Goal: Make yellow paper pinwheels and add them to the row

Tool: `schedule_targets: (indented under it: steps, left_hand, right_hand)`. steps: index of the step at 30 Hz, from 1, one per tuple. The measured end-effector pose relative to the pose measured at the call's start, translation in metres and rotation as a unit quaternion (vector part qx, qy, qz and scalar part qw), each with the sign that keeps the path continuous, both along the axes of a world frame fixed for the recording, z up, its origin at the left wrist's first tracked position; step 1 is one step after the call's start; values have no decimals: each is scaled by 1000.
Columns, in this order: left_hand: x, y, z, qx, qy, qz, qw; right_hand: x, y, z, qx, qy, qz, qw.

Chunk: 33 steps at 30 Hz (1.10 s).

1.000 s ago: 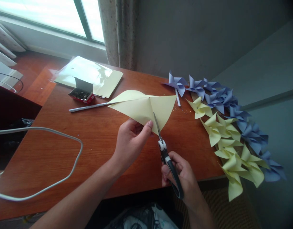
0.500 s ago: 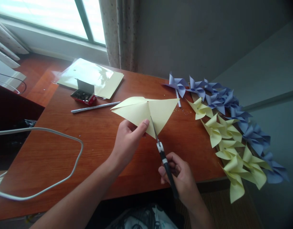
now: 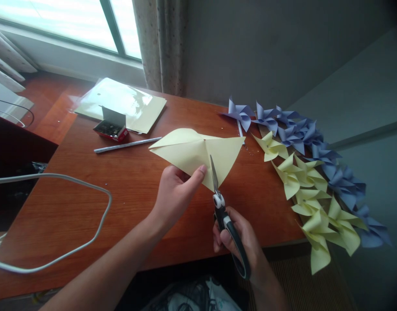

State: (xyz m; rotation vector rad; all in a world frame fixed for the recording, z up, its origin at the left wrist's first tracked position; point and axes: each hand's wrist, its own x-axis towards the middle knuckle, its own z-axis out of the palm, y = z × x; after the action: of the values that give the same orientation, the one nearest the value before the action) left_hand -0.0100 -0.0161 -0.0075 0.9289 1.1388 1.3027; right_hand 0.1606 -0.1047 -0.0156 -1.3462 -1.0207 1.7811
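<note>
My left hand [image 3: 175, 194] pinches the near edge of a pale yellow folded paper sheet [image 3: 192, 151], holding it just above the wooden desk [image 3: 127, 194]. My right hand [image 3: 240, 242] grips black-handled scissors [image 3: 222, 211] whose blades point up into the sheet's lower corner, along its centre crease. The blades look nearly closed inside the paper.
A row of yellow pinwheels [image 3: 311, 198] and blue pinwheels [image 3: 302, 134] lines the desk's right edge. A thin white stick [image 3: 127, 144], a small red box of pins [image 3: 111, 127] and a plastic sleeve of yellow paper [image 3: 121, 103] lie further back. A grey cable [image 3: 72, 216] loops at the left.
The scissors' blades have worked at the sheet's lower corner, pulling back a little and then pushing in again. My left hand and the paper shifted only slightly.
</note>
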Motion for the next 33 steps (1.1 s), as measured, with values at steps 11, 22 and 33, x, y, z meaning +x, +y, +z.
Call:
schedule_targets:
  steps: [11, 22, 33]
  left_hand:
    - [1, -2, 4, -9, -20, -27, 999]
    - [3, -4, 6, 14, 12, -47, 999]
    - [4, -4, 7, 3, 26, -44, 999]
  right_hand:
    - [-4, 6, 4, 3, -6, -16, 1000]
    - [-7, 8, 5, 10, -23, -27, 999]
    - [-9, 7, 2, 13, -45, -44, 998]
